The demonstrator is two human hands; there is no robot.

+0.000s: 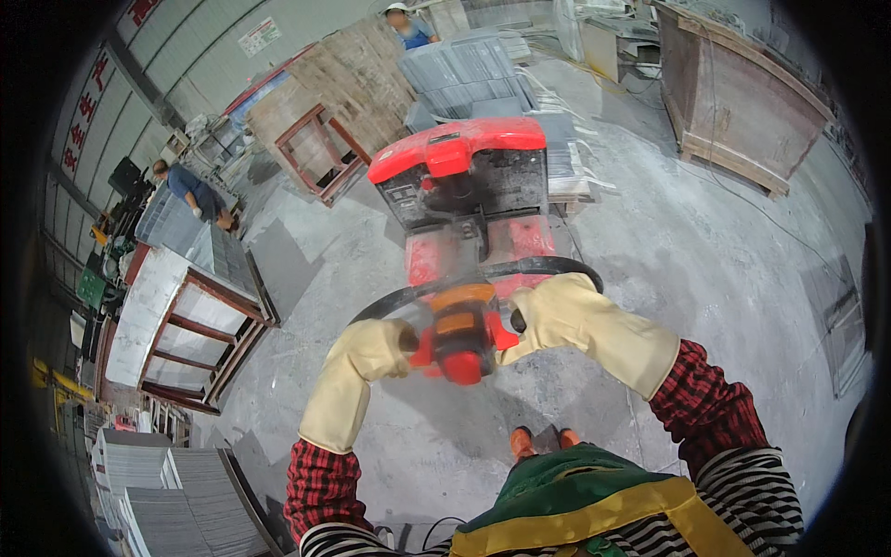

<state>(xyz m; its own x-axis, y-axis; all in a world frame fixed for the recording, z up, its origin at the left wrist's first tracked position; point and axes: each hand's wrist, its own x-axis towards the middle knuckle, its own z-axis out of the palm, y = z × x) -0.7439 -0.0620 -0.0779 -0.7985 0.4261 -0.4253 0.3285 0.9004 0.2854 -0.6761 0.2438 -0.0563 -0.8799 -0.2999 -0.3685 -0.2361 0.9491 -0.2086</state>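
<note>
A red and black powered pallet truck (464,176) stands in front of me on the concrete floor. Its black loop handle (483,274) with a red and orange control head (461,339) points back toward me. My left hand (376,351), in a cream glove, grips the left side of the handle. My right hand (548,316), also in a cream glove, grips the right side. Beyond the truck, a stack of grey stone slabs (469,74) rests at its far end.
Red metal frame racks (218,325) (316,153) holding slabs stand to the left. More grey slab stacks (176,501) lie at lower left. A wooden crate (733,93) sits at upper right. One person (190,190) bends at far left, another (408,23) stands far ahead.
</note>
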